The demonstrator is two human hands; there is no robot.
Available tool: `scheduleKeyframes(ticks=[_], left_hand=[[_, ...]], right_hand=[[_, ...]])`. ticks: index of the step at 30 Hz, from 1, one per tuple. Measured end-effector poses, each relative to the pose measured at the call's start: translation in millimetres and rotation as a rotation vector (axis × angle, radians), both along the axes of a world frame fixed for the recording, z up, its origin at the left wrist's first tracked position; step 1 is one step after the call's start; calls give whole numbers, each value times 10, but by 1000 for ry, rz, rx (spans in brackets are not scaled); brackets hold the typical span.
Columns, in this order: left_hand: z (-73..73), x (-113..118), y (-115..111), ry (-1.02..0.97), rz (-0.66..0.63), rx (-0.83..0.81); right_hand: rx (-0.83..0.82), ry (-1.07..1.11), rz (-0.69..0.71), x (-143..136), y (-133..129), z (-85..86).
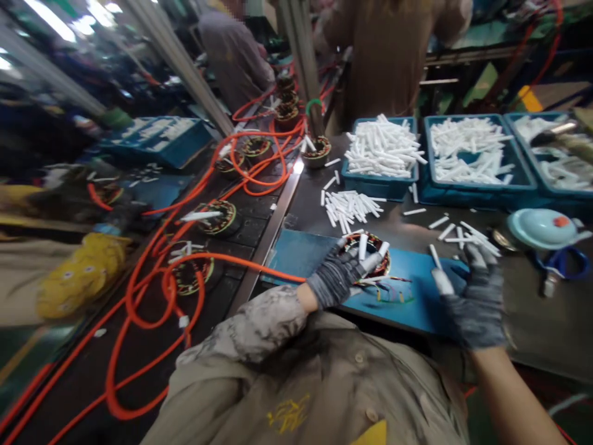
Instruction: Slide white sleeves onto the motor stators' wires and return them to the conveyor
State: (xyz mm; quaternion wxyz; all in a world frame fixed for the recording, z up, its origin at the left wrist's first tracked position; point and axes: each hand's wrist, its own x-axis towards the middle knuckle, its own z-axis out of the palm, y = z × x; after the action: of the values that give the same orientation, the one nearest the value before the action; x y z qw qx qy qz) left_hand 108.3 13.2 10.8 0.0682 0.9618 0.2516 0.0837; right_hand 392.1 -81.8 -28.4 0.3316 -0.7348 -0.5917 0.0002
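On the blue mat in front of me sits a wound motor stator, a ring with copper-coloured windings and loose coloured lead wires. My left hand, in a dark grey glove with pale fingertips, grips its near left side, fingers and thumb spanning the ring. One white tube stands up from the stator, and another is by my left thumb tip. My right hand, gloved alike, is over the mat's right end with thumb and fingers apart. A short white tube is just beyond that thumb; whether they touch is unclear.
Blue bins of white tubes line the back, with a loose tube pile before them. A turquoise lidded object is at right. Left, an orange hose loops among more stators. Co-workers are beyond.
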Motion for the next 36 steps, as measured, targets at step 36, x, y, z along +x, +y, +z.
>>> scheduleKeyframes(ticks=[36], left_hand=[[242, -2421, -318, 156, 1678, 297]], right_hand=[[-25, -234, 235, -218, -137, -285]])
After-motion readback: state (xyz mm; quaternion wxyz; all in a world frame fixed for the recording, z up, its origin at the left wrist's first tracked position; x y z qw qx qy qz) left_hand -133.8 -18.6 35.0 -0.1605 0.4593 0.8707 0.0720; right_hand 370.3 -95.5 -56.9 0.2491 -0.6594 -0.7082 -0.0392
